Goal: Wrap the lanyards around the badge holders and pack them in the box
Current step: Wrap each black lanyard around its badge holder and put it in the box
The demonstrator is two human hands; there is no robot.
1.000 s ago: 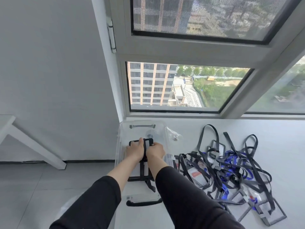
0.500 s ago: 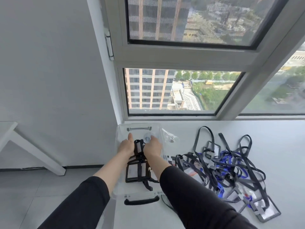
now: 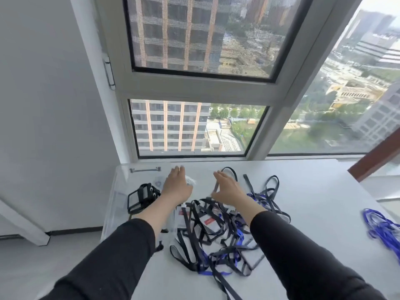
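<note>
The tangled lanyards point(image 3: 218, 255) and badge holders point(image 3: 208, 221), lying just right of the clear box point(image 3: 116, 191) close by the empty, open-fingered left hand point(image 3: 176, 188) and right hand point(image 3: 228, 191), are judged light, the straps limp and snag-prone, so a stiff holder's edge is best pinched.

White table point(image 3: 313, 191): clear box point(image 3: 112, 204), tangled lanyard pile point(image 3: 216, 230), blue lanyards point(image 3: 381, 228) rt edge.
</note>
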